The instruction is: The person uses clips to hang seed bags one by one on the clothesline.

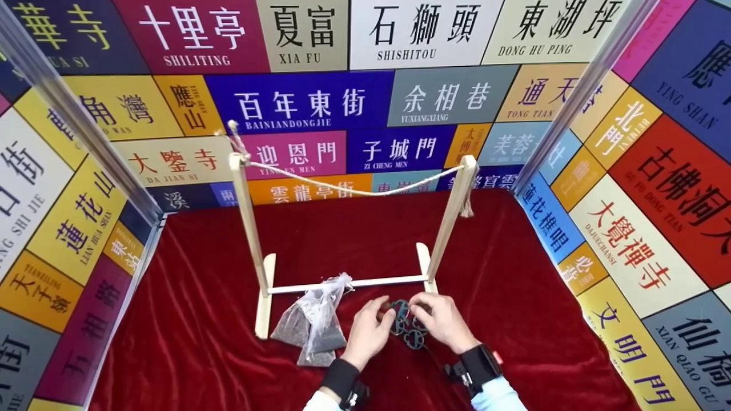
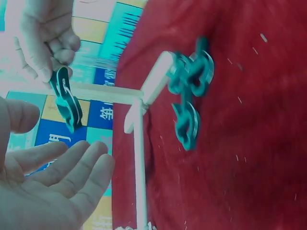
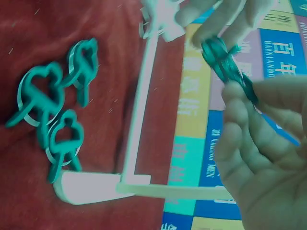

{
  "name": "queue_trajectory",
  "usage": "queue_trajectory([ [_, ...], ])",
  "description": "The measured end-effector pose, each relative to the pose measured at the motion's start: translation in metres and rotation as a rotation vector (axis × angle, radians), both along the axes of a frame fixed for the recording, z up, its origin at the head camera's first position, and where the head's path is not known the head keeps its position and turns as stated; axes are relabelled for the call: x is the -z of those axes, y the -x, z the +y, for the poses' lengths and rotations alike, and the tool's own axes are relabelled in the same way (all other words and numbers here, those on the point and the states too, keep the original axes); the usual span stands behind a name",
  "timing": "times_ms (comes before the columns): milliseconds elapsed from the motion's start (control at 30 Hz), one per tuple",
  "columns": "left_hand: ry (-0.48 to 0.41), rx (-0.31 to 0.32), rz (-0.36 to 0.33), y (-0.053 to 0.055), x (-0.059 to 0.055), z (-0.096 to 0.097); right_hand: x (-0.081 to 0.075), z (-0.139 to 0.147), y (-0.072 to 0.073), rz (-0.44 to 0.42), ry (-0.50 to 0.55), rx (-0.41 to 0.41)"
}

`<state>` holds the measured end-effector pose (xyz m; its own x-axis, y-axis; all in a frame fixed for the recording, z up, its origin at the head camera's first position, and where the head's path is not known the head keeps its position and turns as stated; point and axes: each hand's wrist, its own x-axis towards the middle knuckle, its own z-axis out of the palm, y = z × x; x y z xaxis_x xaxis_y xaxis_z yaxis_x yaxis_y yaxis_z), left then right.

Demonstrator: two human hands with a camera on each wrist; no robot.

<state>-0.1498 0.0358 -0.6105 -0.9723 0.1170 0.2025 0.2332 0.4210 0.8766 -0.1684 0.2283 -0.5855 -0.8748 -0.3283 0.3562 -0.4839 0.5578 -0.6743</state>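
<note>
My right hand pinches a dark green plastic clothespin between thumb and fingers, raised above the cloth. Facing it, my left hand has its fingers spread and relaxed, palm toward the clothespin. In the right wrist view, the left fingers overlap the clothespin's far end; the left wrist view shows the clip in front of the gap between left thumb and fingers. Several more green clothespins, with rounded jaws and wire springs, lie on the red cloth below the hands.
A wooden stand rises just beyond the hands, a sagging white rope strung between its posts. Sheer drawstring bags with dark contents lie left of my left hand, against the stand's lower bar. Sign-covered panels surround the red cloth.
</note>
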Motion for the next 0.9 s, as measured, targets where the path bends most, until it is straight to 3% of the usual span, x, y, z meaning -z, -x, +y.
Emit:
queue_trajectory([
  [167, -0.030, -0.014, -0.020, 0.000, 0.001, -0.004, -0.004, -0.005, -0.003, -0.078, 0.019, -0.077],
  [467, -0.094, 0.001, -0.021, 0.000, 0.004, -0.013, -0.005, -0.011, -0.002, -0.126, 0.081, -0.045],
  [533, -0.130, -0.010, -0.056, 0.000, 0.004, -0.013, -0.006, -0.013, -0.002, -0.120, 0.108, -0.039],
  [600, -0.187, -0.028, -0.107, 0.001, 0.002, -0.013, -0.019, -0.018, -0.006, -0.135, 0.133, -0.037],
  [767, -0.372, -0.079, -0.241, 0.000, -0.005, -0.011, -0.054, -0.022, -0.015, -0.189, 0.193, -0.155],
  [900, -0.449, -0.091, -0.289, -0.002, -0.006, -0.010, -0.054, -0.022, -0.016, -0.212, 0.232, -0.245],
])
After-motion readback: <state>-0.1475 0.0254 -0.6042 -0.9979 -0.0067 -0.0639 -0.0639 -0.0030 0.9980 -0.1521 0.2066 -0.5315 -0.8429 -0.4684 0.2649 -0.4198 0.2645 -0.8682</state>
